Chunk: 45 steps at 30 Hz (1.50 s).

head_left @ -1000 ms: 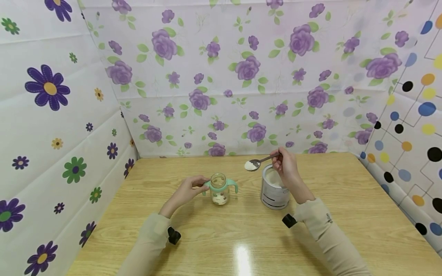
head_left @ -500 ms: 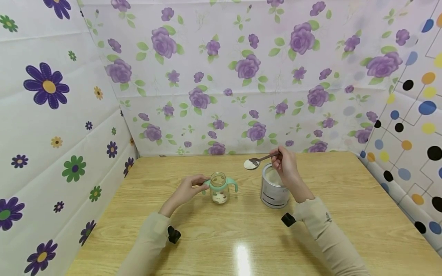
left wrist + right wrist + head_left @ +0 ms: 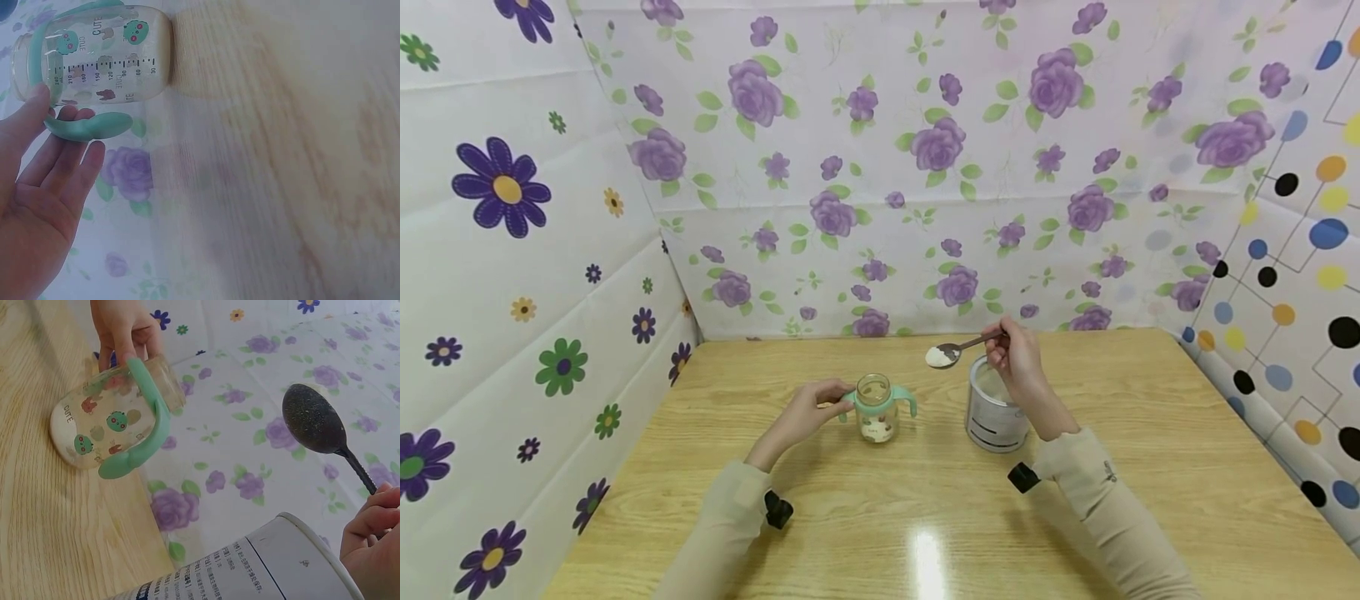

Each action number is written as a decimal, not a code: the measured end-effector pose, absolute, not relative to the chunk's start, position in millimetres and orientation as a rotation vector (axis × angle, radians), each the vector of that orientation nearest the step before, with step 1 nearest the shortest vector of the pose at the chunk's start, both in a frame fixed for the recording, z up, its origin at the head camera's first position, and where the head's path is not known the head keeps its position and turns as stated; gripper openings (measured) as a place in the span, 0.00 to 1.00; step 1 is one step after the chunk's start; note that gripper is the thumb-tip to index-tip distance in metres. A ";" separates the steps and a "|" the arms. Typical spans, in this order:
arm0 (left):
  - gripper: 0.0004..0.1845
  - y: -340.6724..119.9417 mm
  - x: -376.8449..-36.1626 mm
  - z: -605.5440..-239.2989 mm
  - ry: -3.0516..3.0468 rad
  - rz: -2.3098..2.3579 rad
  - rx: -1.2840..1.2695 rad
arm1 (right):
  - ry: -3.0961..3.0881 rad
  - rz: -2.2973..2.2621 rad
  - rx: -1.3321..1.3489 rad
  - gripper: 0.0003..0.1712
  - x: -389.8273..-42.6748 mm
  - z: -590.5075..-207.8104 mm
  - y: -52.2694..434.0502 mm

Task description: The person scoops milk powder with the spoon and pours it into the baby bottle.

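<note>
A clear baby bottle (image 3: 877,421) with green handles stands uncapped on the table, some pale contents at its bottom. My left hand (image 3: 805,414) holds its left green handle (image 3: 87,127) between thumb and fingers. My right hand (image 3: 1018,358) pinches the handle of a dark spoon (image 3: 951,351), raised above the table between bottle and can. White powder (image 3: 937,358) is heaped in the spoon's bowl; the right wrist view shows only the bowl's dark underside. Below my right hand stands an open can (image 3: 996,425) with pale powder inside, its opening partly hidden by the hand.
The wooden table (image 3: 880,517) runs back to a flowered cloth (image 3: 865,208). Patterned cloths hang at the left and right sides too. A black wrist camera (image 3: 777,510) sits at the left cuff, another black camera (image 3: 1023,477) at the right.
My right hand has shifted slightly to the left with the loaded spoon, bringing it a little nearer the bottle. The left hand, the bottle and the can stay in place.
</note>
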State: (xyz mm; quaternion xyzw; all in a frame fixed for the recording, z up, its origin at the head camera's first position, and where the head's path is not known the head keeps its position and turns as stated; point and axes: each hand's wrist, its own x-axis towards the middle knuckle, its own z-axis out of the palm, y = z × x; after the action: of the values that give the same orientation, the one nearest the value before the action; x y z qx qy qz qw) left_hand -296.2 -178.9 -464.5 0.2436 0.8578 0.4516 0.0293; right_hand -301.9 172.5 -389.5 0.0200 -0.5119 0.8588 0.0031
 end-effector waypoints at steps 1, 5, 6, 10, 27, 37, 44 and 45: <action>0.17 -178.6 -295.2 -463.7 2.646 1.385 0.750 | -1.605 2.694 0.060 0.31 -302.2 -390.0 172.1; 0.17 -175.2 -285.3 -450.6 2.631 1.364 0.771 | -1.616 2.698 0.058 0.30 -302.6 -392.0 170.3; 0.17 -174.4 -282.8 -447.1 2.627 1.361 0.774 | -1.619 2.701 0.066 0.30 -302.6 -392.4 170.0; 0.17 -172.5 -276.2 -438.3 2.624 1.364 0.790 | -1.615 2.707 0.078 0.29 -302.9 -394.4 168.2; 0.16 -176.4 -294.6 -464.2 2.667 1.368 0.809 | -1.648 2.718 0.077 0.29 -302.8 -395.0 159.7; 0.16 -178.8 -297.5 -467.0 2.660 1.377 0.850 | -1.666 2.726 0.095 0.30 -302.8 -395.0 156.0; 0.16 -179.9 -298.8 -468.3 2.676 1.368 0.848 | -1.664 2.735 0.090 0.30 -302.2 -394.5 153.9; 0.16 -179.9 -298.7 -468.0 2.674 1.371 0.843 | -1.664 2.738 0.086 0.30 -302.4 -394.5 153.9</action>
State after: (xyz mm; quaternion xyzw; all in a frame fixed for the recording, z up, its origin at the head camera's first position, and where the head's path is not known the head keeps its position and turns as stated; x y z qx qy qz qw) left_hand -298.7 -179.9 -468.0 0.2701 0.8567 0.4393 0.0102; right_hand -302.4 153.9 -394.5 0.0268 -0.5190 0.8537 -0.0318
